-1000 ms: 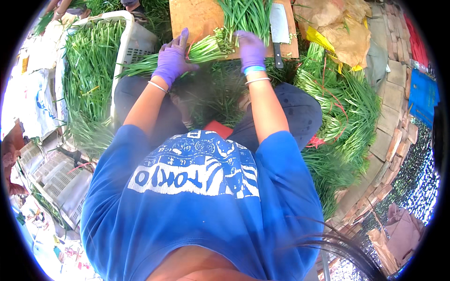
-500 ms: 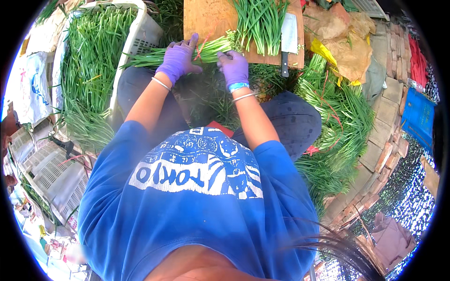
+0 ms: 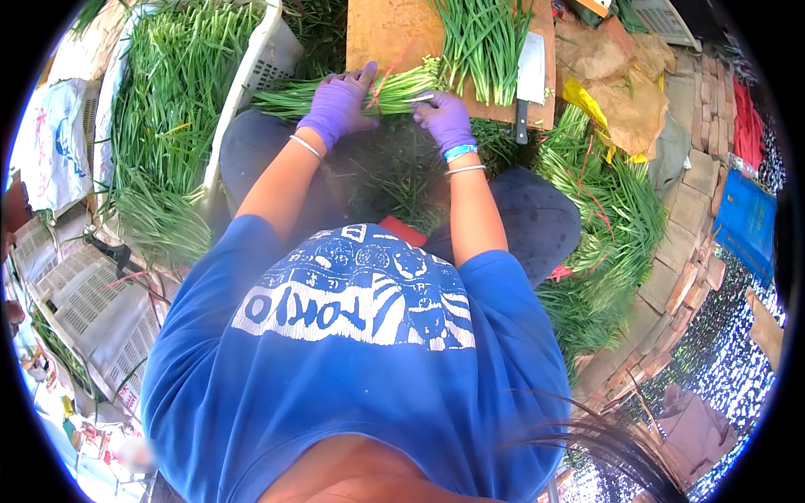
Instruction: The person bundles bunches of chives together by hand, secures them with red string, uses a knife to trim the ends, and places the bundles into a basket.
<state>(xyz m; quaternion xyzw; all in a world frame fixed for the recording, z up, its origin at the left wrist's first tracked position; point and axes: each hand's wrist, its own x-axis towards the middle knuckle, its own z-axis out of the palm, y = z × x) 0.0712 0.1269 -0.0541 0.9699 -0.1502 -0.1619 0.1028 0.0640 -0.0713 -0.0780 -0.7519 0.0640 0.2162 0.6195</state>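
A bunch of garlic chives [image 3: 293,98] lies along the near edge of the wooden board, its pale cut ends toward the right. A thin red tie [image 3: 381,86] runs round it. My left hand [image 3: 340,105], in a purple glove, is wrapped over the bunch beside the tie. At the cut ends, my right hand [image 3: 444,119], gloved too, has its fingers closed on a pale stalk [image 3: 422,98]. More chives [image 3: 486,50] lie loose on the wooden board [image 3: 390,29]. To their right rests a cleaver [image 3: 531,71] with a black handle pointing at me.
At left stands a white plastic crate [image 3: 243,92] packed with chives. Tied chives [image 3: 599,193] are heaped on the ground beside my right knee. Brown paper [image 3: 625,75] and brick edging [image 3: 683,235] lie farther right. Cut leaves [image 3: 386,180] litter the space between my knees.
The whole view has shifted slightly, moving the board and hands to the right in it. My right fingers have closed at the cut ends, and a pale stalk now shows there.
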